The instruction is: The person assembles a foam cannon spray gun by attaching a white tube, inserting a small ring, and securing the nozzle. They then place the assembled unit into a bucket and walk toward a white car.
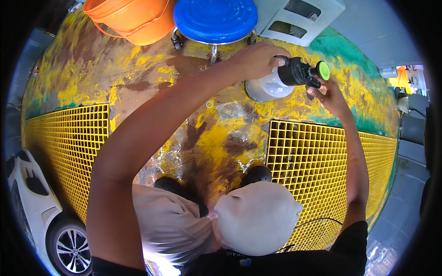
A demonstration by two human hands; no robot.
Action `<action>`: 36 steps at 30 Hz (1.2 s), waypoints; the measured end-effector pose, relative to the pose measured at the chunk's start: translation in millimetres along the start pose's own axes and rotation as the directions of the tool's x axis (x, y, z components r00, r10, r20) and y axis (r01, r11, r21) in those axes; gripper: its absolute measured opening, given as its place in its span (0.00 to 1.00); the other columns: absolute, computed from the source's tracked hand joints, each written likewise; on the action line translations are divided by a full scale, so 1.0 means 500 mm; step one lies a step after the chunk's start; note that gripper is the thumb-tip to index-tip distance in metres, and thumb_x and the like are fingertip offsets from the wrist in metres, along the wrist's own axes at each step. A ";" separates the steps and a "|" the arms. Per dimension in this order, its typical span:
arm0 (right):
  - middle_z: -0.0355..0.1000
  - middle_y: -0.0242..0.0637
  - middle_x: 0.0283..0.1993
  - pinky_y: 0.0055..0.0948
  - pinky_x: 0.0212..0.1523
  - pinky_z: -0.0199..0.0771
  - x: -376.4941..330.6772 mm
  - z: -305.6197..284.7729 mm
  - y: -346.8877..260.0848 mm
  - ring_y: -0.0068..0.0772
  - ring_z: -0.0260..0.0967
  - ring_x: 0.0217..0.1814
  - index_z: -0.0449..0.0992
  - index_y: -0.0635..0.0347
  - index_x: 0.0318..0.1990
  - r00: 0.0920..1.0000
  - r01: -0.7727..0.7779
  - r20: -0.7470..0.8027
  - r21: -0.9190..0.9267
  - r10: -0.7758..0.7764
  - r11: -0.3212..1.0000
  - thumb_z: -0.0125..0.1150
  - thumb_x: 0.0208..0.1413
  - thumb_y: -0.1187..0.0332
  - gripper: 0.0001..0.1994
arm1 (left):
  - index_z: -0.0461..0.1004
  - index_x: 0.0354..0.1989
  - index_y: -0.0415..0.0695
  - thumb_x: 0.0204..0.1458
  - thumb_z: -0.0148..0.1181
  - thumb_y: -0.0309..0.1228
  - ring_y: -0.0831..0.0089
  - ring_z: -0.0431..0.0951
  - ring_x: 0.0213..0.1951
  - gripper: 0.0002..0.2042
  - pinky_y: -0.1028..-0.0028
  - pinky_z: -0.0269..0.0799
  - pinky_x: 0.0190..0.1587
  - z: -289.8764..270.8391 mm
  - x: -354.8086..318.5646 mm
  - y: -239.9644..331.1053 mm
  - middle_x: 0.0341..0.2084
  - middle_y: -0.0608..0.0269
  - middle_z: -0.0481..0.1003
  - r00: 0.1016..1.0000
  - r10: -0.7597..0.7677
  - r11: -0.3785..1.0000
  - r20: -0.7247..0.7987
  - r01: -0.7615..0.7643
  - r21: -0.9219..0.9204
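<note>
A pump sprayer with a translucent white bottle (269, 87), a black head (293, 70) and a lime-green round end (324, 70) is tilted in front of me, its head pointing right. My left hand (261, 61) reaches over from the left and is closed around the black head's near-left side, thumb toward the bottle. Curled fingers of my right hand (332, 97) close on the black part below the green end; part of their grip is hidden. A small white ring (209, 104) lies on the paint-worn floor to the left of the bottle.
An orange bucket (131, 20), a blue stool (215, 20) on casters and a grey crate (299, 20) stand at the far side. Yellow floor grating (306, 156) lies right, with more grating (69, 133) left. A white car (34, 193) is at lower left.
</note>
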State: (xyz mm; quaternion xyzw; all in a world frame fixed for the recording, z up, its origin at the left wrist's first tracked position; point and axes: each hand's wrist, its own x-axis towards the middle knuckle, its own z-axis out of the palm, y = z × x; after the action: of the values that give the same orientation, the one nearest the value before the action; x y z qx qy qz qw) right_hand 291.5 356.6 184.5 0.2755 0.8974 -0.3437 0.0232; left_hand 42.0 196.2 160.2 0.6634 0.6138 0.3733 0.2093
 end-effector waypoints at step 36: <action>0.76 0.39 0.27 0.30 0.31 0.75 0.033 0.051 -0.172 0.28 0.77 0.31 0.77 0.61 0.50 0.921 -0.161 -0.380 -0.167 0.087 0.973 0.67 0.55 0.51 0.24 | 0.76 0.48 0.40 0.56 0.61 0.42 0.74 0.77 0.30 0.19 0.72 0.73 0.33 -0.147 -0.072 -0.048 0.32 0.60 0.77 0.857 -0.494 0.855 0.148 0.509 -0.096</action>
State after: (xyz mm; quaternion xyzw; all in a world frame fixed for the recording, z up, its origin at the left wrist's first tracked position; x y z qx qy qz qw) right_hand 229.6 295.6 213.2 0.3883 0.8955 -0.1940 -0.0979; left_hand -28.1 152.0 180.6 0.4857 0.7261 0.3058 0.3786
